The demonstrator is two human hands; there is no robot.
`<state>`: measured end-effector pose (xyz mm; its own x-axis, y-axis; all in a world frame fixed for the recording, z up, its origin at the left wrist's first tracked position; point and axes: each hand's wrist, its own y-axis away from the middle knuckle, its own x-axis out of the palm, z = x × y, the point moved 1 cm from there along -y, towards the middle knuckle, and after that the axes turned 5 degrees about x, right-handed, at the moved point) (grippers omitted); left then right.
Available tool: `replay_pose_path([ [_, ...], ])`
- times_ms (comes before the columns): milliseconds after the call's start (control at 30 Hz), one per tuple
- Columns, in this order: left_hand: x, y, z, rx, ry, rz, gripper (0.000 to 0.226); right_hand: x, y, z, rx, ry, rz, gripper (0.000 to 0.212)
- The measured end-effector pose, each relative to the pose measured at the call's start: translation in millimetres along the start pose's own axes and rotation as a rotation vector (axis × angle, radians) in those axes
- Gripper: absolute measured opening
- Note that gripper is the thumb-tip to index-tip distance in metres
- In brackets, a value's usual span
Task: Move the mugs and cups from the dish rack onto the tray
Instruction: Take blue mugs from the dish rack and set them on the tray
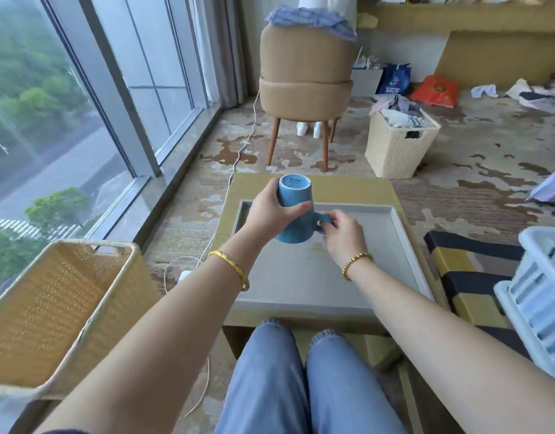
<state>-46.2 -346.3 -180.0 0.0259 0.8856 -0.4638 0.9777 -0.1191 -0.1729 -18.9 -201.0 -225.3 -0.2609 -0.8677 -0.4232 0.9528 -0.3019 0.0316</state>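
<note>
Blue mug (293,211) held upside down over the tray (404,245) — both hands on it.

The dish rack (539,296) is cut off at the right edge, its contents blurred. The left hand (270,211) wraps the mug's body; the right hand (342,233) pinches the handle, which is mostly hidden — each grip clamped on the mug, arms stretched over the table (348,189).

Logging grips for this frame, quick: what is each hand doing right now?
Left hand: closed around the body of the blue mug, which is upside down.
Right hand: fingers pinching the same mug's handle.
</note>
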Motion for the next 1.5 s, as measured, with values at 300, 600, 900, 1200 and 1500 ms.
replay_pose_path([
  [300, -32, 39, -15, 0.099, -0.009, -0.061, 0.055, -7, 37, 30, -0.130, 0.260, -0.003, 0.015],
  [600, -42, 28, 20, 0.014, 0.010, -0.080, 0.052, 28, 23, 24, -0.087, 0.214, 0.111, 0.018],
  [900, -27, -14, 84, -0.039, 0.033, -0.059, 0.044, 66, -29, -8, -0.049, 0.297, 0.175, 0.020],
  [1200, -8, -40, 122, -0.009, 0.034, -0.133, 0.050, 97, -62, -37, -0.028, 0.188, 0.072, 0.023],
  [1500, -8, -64, 145, -0.006, -0.035, -0.188, 0.044, 123, -90, -47, -0.052, 0.249, 0.027, 0.026],
])
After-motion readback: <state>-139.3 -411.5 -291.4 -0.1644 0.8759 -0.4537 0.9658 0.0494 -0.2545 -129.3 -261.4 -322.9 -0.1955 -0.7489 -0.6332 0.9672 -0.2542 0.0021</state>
